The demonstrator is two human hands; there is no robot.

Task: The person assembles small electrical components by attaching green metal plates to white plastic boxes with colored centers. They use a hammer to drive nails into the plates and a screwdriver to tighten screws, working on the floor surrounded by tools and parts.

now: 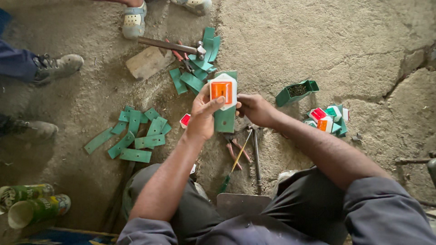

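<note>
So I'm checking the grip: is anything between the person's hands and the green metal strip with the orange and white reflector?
Nothing visible. The left hand holds the green metal strip with the orange and white reflector directly, thumb on the reflector's face. The right hand meets the strip's edge, though the contact itself is hidden.

A single view is given, taken from the wearer's head and aimed steeply down at a concrete floor (318, 41). The wearer's lap is seen at the near edge, other people's shoes (134, 20) at the far left.
</note>
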